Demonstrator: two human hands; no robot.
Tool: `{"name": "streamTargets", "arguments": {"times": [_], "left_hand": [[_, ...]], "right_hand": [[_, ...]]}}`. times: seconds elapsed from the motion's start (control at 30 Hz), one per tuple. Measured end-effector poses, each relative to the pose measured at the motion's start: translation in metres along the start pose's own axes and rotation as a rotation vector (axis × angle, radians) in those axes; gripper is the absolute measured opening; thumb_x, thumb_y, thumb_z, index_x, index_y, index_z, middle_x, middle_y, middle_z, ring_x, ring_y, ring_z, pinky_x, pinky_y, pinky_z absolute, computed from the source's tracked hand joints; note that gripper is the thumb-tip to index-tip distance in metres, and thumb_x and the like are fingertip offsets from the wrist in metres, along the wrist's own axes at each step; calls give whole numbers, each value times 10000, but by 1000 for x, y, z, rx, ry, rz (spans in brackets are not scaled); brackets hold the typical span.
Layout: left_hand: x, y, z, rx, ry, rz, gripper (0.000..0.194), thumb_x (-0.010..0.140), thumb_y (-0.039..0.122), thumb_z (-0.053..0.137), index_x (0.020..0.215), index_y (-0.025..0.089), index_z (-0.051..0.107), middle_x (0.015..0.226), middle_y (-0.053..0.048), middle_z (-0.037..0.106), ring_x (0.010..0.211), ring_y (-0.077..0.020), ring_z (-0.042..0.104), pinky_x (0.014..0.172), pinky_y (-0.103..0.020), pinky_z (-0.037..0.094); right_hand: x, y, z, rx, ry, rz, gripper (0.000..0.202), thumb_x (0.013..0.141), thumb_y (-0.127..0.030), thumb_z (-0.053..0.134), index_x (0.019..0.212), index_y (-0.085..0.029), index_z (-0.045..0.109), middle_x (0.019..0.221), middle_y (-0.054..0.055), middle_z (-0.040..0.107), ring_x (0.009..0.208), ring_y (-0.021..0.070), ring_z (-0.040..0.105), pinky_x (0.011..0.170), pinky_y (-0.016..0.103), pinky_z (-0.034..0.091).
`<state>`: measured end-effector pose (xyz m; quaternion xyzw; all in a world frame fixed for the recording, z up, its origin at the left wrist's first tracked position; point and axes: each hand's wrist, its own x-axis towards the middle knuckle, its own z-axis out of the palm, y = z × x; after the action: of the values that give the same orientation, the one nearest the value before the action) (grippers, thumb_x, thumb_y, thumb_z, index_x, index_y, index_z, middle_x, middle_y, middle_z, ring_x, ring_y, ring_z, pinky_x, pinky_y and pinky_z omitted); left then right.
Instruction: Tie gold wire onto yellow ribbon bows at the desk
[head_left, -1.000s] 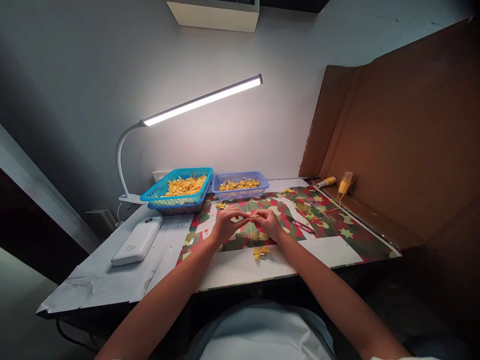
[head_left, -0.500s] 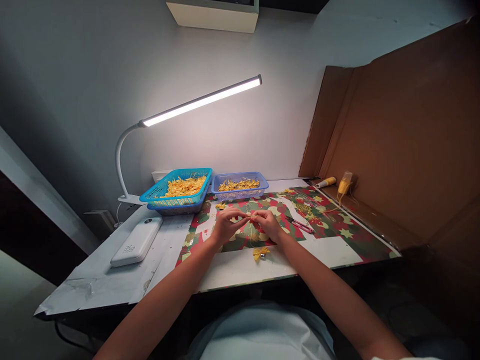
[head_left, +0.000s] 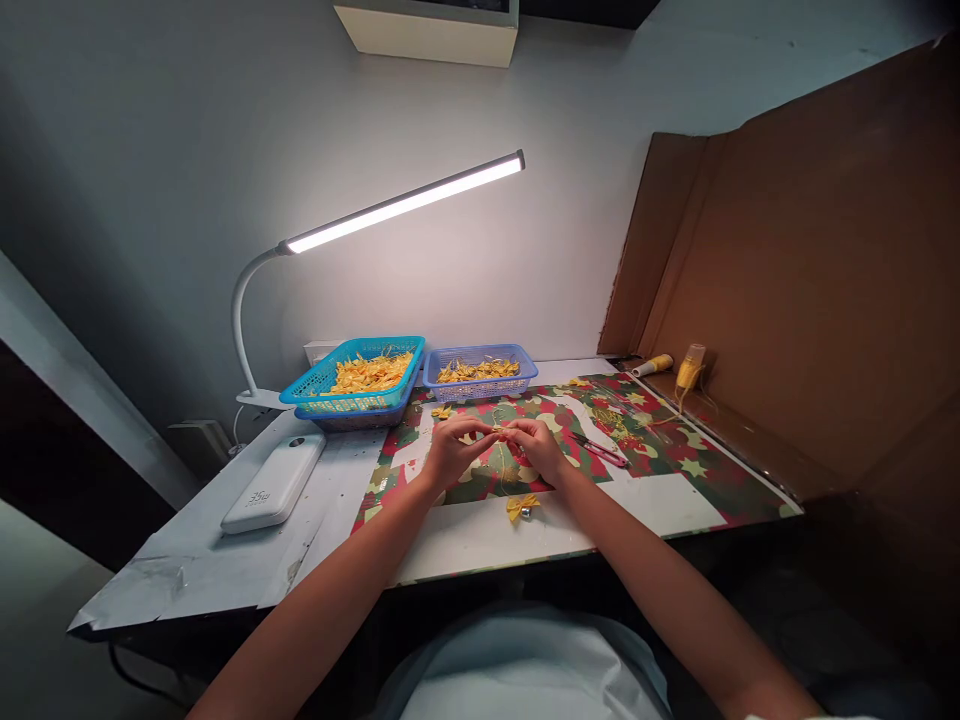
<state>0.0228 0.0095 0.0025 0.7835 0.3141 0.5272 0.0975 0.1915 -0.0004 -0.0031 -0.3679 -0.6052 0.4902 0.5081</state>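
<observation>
My left hand [head_left: 452,448] and my right hand [head_left: 534,448] meet over the patterned sheet, fingertips pinched close together. Between them runs a thin yellow thread [head_left: 503,466], which trails onto the sheet below; the fingers hide most of what is at the pinch. Nearer me, a yellow ribbon bow [head_left: 520,508] with a small silvery piece lies on the white strip. Just right of my right hand rest pink-handled thread snips [head_left: 602,451]. Another small yellow bow [head_left: 442,412] lies beyond my left hand.
A turquoise basket [head_left: 296,392] stacked on a darker one and a lilac basket [head_left: 480,387] hold yellow ribbon pieces. A white power bank [head_left: 274,484] lies left, under a lamp [head_left: 405,205]. Yellow thread spools [head_left: 688,372] stand right, by a cardboard wall [head_left: 795,290].
Both hands stay in nearly the same place, with only slight finger movement at the pinch. Nothing else has visibly moved.
</observation>
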Motion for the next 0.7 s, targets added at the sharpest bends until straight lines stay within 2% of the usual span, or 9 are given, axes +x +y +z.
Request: {"name": "streamTargets", "arguments": {"times": [0.4,0.7], "left_hand": [[1,2,0,-71,-6,-40,267,747,445,677,670,194,724,588,-14,677,508,-101,509,486,-230,405],[1,0,1,-109,-14,-50,248,746,429,685,682,194,730,633,-20,705,510,-97,495,487,-228,395]], "right_hand": [[-1,-6,0,22,-17,16,234,650,-395,620,580,-175,578,482,-36,465,458,80,370,455,233,268],[-1,-4,0,37,-31,33,252,652,-407,652,608,-169,579,497,-46,459,456,69,359,441,221,250]]}}
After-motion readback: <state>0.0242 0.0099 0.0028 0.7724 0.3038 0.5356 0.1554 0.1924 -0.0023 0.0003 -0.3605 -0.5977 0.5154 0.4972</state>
